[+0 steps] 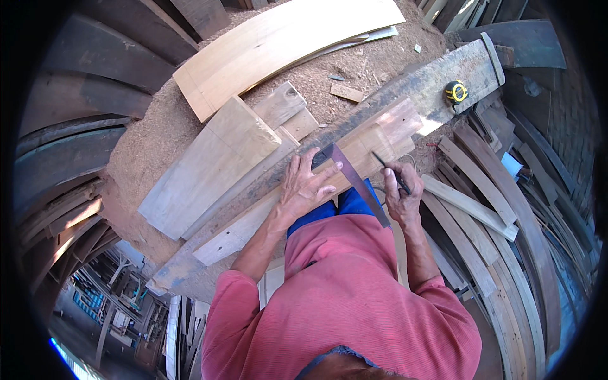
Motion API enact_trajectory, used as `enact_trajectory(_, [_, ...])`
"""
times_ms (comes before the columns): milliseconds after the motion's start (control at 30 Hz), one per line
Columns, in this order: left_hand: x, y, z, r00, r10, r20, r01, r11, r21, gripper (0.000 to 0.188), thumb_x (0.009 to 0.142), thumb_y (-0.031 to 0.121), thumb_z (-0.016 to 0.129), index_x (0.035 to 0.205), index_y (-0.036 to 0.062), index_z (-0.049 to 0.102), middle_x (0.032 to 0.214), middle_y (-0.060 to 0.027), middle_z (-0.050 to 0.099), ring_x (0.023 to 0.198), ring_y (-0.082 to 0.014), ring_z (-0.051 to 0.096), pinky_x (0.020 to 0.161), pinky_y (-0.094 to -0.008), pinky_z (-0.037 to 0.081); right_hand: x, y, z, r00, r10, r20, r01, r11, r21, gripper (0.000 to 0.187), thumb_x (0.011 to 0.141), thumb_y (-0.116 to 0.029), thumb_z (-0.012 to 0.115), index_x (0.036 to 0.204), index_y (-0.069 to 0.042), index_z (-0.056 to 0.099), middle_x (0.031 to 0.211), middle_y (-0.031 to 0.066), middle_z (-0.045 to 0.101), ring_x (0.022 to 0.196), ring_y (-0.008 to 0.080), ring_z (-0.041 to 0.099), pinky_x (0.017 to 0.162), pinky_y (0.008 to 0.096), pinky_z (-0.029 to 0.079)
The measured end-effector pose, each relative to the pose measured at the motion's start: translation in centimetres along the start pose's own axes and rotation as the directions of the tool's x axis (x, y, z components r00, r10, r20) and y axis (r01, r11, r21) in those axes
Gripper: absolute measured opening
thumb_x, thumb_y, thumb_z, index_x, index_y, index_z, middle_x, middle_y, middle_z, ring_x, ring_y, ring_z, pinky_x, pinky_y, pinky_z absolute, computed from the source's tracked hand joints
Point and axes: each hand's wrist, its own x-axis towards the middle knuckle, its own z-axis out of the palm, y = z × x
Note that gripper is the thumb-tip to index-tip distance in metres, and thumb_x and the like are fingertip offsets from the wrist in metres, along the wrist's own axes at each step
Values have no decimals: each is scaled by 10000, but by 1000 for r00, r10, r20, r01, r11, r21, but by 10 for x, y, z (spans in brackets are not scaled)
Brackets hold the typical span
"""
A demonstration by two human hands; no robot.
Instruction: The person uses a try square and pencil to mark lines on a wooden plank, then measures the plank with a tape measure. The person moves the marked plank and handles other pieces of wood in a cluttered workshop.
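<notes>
Head view: left hand (308,183) spread wide, fingers resting on the metal square (356,177), which lies across a pale board (362,150) on the tabletop (418,81). Right hand (404,195) just beside — fingers closed round a dark pencil (382,161), tip at the board, contact unclear. Yellow-and-black tape measure (456,92) farther along — sawdust (152,152) beyond.

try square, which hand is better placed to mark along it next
Probably the right hand: it holds a dark pencil with its tip over the board, beside the try square. The left hand rests on the square, so it's less free.
</notes>
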Motion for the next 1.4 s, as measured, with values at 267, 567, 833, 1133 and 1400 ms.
enact_trajectory(267, [0,-3,1,1000,6,-19,-6,1000,-16,683,799,292,927,1441,393,715,1564,-195,471,1217,-407,524,1044,-528,488,9,11,-14,991,24,-133,-30,999,-40,123,1043,-118,685,1080,-3,708,902,136,668,774,276,657,707,412,516])
enact_trajectory(567, [-16,-12,-6,1000,-3,-6,3,1000,-21,685,784,276,935,1431,366,729,1588,-200,461,1212,-393,526,1034,-517,486,2,-11,34,980,28,196,-35,999,30,215,927,-9,749,1140,-10,722,961,162,704,903,350,681,803,428,549])
enact_trajectory(833, [-6,-2,7,998,-15,-54,12,998,-55,723,750,252,950,1433,352,734,1641,-221,406,1203,-383,518,1035,-520,458,3,-8,73,968,-200,151,215,973,-88,431,813,-35,820,1235,-30,730,1026,142,703,924,345,652,825,464,501])
enact_trajectory(1133, [-4,-3,8,999,-2,-50,0,999,-39,811,737,280,967,1489,386,685,1652,-236,399,1185,-382,525,1026,-510,470,2,-7,82,970,-223,98,236,960,-149,373,834,-24,808,1198,-38,726,1036,150,703,918,354,644,812,469,487])
enact_trajectory(1400, [-5,-5,9,999,6,-33,-7,999,-42,835,746,283,961,1516,399,658,1668,-233,379,1210,-389,518,1027,-526,461,5,-12,81,972,-215,97,226,967,-115,387,810,-1,786,1189,-38,718,1014,142,702,933,350,647,834,470,486])
